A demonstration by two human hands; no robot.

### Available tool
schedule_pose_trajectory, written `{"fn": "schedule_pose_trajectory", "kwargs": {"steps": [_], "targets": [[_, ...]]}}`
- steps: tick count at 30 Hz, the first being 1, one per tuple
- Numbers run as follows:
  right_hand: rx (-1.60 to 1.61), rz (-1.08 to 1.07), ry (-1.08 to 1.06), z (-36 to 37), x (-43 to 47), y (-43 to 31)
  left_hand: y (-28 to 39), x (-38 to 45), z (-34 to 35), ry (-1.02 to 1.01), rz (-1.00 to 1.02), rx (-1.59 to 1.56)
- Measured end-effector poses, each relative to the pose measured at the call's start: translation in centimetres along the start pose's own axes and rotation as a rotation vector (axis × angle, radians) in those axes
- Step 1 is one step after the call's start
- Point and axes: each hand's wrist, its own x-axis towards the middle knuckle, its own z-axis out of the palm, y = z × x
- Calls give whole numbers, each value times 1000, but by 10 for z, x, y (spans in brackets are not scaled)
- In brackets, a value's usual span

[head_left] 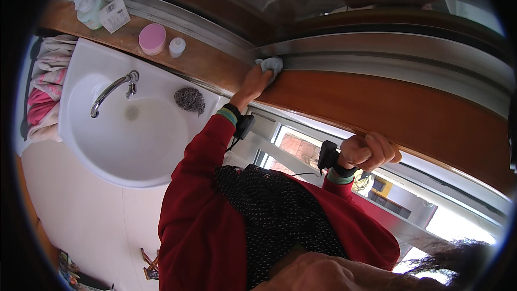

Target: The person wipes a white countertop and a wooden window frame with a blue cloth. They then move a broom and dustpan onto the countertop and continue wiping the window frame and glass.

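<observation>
My left hand [255,81] grips a crumpled pale cloth [271,66]. It presses the cloth into the corner where the wooden ledge [343,93] meets the metal window frame [363,62]. My right hand [369,152] is curled into a loose fist against the front edge of that ledge, with no object visible in it. Both wrists wear dark bands with small black devices.
A white washbasin [161,165] with a chrome faucet [117,89] and a steel-wool scourer [190,100] stands at left. On the ledge behind are a pump bottle [89,10], a printed packet [116,15], a pink-lidded jar [152,38] and a small white bottle [177,47]. Towels [46,89] hang beyond.
</observation>
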Motion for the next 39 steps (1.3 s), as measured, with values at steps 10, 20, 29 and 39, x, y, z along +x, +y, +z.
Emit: {"fn": "schedule_pose_trajectory", "kwargs": {"steps": [10,20,29,39], "targets": [[-74,16,-92,0,8,-10,150,-37,60,-95,443,192],[-173,-14,-76,6,13,-13,3,-3,10,17,35,66],[-231,18,-140,0,12,-15,-12,20,-1,18,-145,177],[-204,80,-223,-12,13,-17,84,4,27,-52,86,240]]}}
